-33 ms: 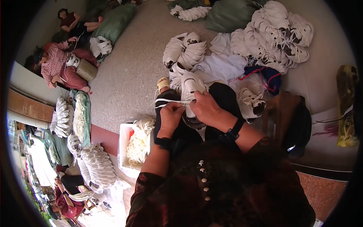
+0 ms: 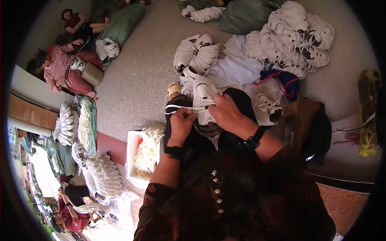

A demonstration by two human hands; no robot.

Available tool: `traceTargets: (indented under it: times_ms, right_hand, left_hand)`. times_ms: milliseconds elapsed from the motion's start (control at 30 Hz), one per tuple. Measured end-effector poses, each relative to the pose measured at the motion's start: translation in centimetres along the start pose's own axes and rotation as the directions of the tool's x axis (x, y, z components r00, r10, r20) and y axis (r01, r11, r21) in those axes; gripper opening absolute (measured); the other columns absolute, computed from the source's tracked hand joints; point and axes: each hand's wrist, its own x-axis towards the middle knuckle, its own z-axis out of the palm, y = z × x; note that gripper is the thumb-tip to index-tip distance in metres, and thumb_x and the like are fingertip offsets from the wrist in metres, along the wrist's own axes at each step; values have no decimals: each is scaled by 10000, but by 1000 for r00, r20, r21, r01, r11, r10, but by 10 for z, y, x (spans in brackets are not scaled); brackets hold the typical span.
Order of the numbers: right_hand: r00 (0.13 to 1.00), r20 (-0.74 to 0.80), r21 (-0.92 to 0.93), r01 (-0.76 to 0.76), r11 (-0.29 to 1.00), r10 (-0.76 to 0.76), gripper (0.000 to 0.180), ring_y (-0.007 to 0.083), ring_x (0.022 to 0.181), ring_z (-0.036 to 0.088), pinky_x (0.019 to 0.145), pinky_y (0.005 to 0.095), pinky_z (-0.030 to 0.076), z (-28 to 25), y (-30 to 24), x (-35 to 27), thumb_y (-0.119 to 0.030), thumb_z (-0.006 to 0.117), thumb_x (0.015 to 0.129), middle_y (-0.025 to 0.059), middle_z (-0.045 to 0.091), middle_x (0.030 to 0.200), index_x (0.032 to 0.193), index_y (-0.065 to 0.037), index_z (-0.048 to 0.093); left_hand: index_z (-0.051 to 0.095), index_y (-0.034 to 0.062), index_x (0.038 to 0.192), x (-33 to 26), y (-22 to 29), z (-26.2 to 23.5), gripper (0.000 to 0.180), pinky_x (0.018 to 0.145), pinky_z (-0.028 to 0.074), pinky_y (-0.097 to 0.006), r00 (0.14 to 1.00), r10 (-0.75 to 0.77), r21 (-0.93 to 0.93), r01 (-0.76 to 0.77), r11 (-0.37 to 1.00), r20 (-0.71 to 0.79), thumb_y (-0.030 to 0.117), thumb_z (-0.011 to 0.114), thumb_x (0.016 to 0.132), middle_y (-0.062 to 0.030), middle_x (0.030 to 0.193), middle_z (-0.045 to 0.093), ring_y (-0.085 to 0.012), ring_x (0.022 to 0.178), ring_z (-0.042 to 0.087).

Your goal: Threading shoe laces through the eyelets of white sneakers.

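White lace-up sneaker (image 2: 203,89) at ctr of frame, toe toward top, btwn person's knees. L hand (image 2: 183,121), just left of it, has thumb & fingers together, pinched on white shoelace (image 2: 181,107). R hand (image 2: 225,111) touches shoe's right side; can't tell if clamped. White box (image 2: 131,154) w/ cream laces (image 2: 148,154), lower left of ctr; sneaker pile (image 2: 287,38) upper right.

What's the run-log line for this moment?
left hand: pinching white lace | right hand: against white shoe | white box: cream laces inside
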Motion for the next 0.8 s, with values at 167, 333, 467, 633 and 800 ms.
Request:
traceTargets:
  times_ms: [167, 333, 467, 633, 800]
  right_hand:
    - [986, -39, -9, -164, 986, 164, 33, 310, 632, 512, 580, 408, 400, -19, 35, -30, -68, 555, 666, 141, 491, 650, 670, -35, 557]
    - [963, -11, 373, -245, 895, 269, 33, 359, 690, 531, 609, 431, 426, 11, 24, -21, -51, 551, 752, 172, 517, 710, 769, -29, 533]
    - [944, 63, 212, -329, 920, 323, 158, 353, 705, 571, 641, 425, 473, 14, 7, -23, -71, 597, 682, 192, 560, 723, 796, 10, 524]
    - [922, 6, 215, -380, 900, 388, 131, 347, 696, 568, 639, 425, 477, 21, 9, -27, -55, 609, 650, 195, 560, 695, 739, 13, 542]
    - [927, -31, 216, -359, 908, 374, 124, 346, 674, 556, 634, 427, 473, 26, 8, -28, -52, 607, 643, 195, 554, 675, 734, 8, 547]
  left_hand:
    - [611, 14, 741, -5, 18, 9, 91, 585, 467, -284, 987, 161, 24, -161, 987, 7, 55, 685, 709, -94, 656, 601, -188, 585, 582]
    - [618, 42, 729, -1, 50, 21, 75, 592, 469, -335, 805, 558, 122, -586, 801, 203, 39, 668, 674, -89, 672, 564, -281, 652, 579]
    - [620, 36, 748, -4, 48, 24, 106, 595, 467, -327, 812, 538, 179, -578, 796, 226, -21, 652, 665, -96, 681, 570, -266, 661, 586]
    - [622, 39, 762, -2, 54, 33, 100, 597, 469, -342, 797, 584, 237, -603, 762, 152, -5, 646, 676, -97, 700, 564, -272, 662, 581]
    - [631, 47, 752, 9, 58, 39, 67, 632, 466, -367, 766, 627, 352, -630, 692, 139, 42, 649, 687, -97, 715, 560, -291, 719, 567]
